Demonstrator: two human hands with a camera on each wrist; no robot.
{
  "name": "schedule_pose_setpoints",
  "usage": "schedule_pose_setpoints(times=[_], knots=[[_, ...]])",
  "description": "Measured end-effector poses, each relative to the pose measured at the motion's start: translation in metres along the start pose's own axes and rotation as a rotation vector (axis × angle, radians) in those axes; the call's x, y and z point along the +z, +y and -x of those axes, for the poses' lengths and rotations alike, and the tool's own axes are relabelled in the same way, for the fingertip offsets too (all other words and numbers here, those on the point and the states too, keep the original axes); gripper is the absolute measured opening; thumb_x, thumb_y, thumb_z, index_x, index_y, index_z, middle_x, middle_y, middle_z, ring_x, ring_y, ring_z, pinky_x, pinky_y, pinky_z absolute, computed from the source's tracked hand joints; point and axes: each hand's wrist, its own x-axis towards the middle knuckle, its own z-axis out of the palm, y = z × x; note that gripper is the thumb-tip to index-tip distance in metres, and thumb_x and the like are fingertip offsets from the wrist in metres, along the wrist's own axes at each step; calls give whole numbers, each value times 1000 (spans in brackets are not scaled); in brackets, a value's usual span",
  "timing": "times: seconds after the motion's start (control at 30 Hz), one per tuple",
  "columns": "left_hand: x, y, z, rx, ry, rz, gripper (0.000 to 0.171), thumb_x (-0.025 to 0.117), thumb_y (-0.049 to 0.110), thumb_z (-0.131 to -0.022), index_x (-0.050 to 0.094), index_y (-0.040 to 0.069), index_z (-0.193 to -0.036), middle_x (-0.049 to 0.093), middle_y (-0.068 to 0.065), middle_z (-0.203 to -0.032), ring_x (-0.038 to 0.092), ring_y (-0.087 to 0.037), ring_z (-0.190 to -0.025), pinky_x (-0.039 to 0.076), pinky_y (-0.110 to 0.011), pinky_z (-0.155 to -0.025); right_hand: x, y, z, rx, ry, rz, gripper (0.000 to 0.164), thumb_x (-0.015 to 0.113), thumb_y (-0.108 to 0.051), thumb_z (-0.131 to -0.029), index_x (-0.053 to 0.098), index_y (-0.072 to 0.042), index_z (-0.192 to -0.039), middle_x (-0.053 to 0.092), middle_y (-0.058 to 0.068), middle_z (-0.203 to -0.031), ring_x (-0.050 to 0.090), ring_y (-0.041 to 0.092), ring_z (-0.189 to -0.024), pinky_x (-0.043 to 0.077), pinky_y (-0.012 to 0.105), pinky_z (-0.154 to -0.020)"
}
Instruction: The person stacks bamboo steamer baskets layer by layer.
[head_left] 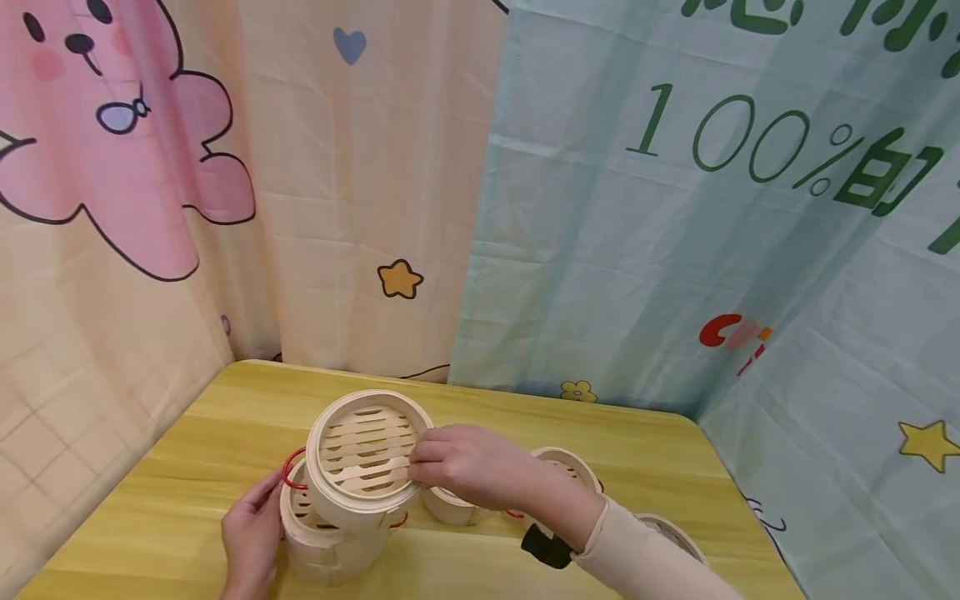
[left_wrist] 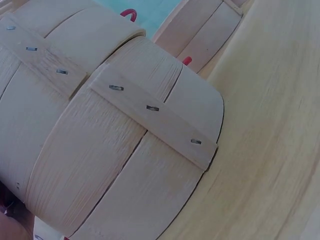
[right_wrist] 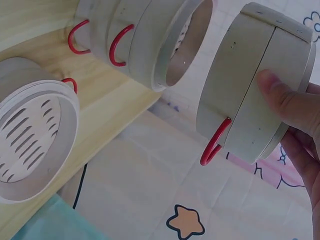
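My right hand (head_left: 468, 462) grips the rim of a round bamboo steamer basket (head_left: 367, 450) with a slatted bottom and red loop handles. The right wrist view shows the thumb (right_wrist: 280, 97) pressed on that basket's outer wall, the fingers on its other side. The raised basket is tilted above a stacked pair of steamer baskets (head_left: 333, 554) and covers part of their top. Beside the stack is my left hand (head_left: 251, 529), fingertips at its side near the upper rim. The left wrist view shows the stack's stapled wall (left_wrist: 125, 140) up close; only a sliver of that hand appears.
Another steamer basket (head_left: 453, 508) stands just right of the stack, partly behind my right hand. Further right are a slatted steamer basket (head_left: 562, 458) and a round rim (head_left: 675, 533), both partly behind the right arm. Curtains (head_left: 592, 275) hang behind the wooden table (head_left: 277, 392).
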Motion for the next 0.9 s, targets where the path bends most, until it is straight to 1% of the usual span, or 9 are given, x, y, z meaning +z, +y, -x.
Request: schedule_pose_setpoints(times=[0.1,0.17,0.27,0.33,0.4,0.47,0.57,0.7,0.9], knots=[[0,0,-1,24,-4,2,19,59,3,-88,73,15,-93,64,17,-74,58,4,-66,47,-13,-49,6,3,-9,11,-17,-22,8,62,-9,-87,68,-13,-91,61,-6,-93,53,9,-91,41,15,-85],[1,0,-2,39,9,-9,19,59,2,-88,73,14,-92,64,17,-73,57,4,-65,46,-13,-49,10,5,-15,17,-31,-31,9,63,-7,-86,68,-14,-91,61,-6,-93,53,9,-91,41,15,-84],[1,1,-2,49,21,-23,31,58,0,-88,72,28,-81,62,14,-69,54,2,-58,42,-14,-43,14,6,-22,18,-61,-23,11,63,-8,-86,68,-15,-92,61,-6,-94,53,9,-92,42,15,-83],[1,1,-3,50,33,-34,38,57,0,-87,67,33,-74,61,14,-66,52,0,-54,40,-15,-41,16,6,-26,13,-94,-15,11,62,-10,-87,68,-15,-94,61,-7,-96,53,8,-93,41,14,-84],[1,1,-3,50,40,-58,40,57,1,-86,65,36,-68,59,13,-62,50,-1,-51,39,-16,-40,19,5,-28,7,-128,-6,11,61,-13,-89,68,-16,-97,61,-7,-98,52,8,-95,40,14,-87],[1,1,-4,48,44,-75,38,59,3,-86,64,34,-63,56,11,-56,47,-3,-47,38,-16,-39,22,5,-30,6,-154,-4,12,61,-16,-89,68,-17,-98,62,-7,-100,52,8,-98,39,14,-89],[1,1,-3,46,50,-56,39,62,4,-85,64,34,-62,56,10,-56,47,-3,-49,39,-15,-41,28,4,-31,9,-178,-3,12,61,-16,-89,68,-17,-99,62,-7,-102,52,8,-99,38,14,-90],[2,0,-2,62,39,10,38,62,1,-85,67,35,-68,61,12,-64,51,0,-55,41,-12,-45,36,3,-31,17,-207,-10,13,62,-18,-88,69,-17,-99,62,-7,-102,52,8,-99,38,14,-89],[1,-2,0,52,31,38,33,65,3,-84,68,32,-69,63,10,-68,55,0,-60,45,-11,-52,42,1,-31,47,-250,-55,15,65,-19,-86,68,-17,-101,62,-6,-102,52,8,-98,39,13,-88]])
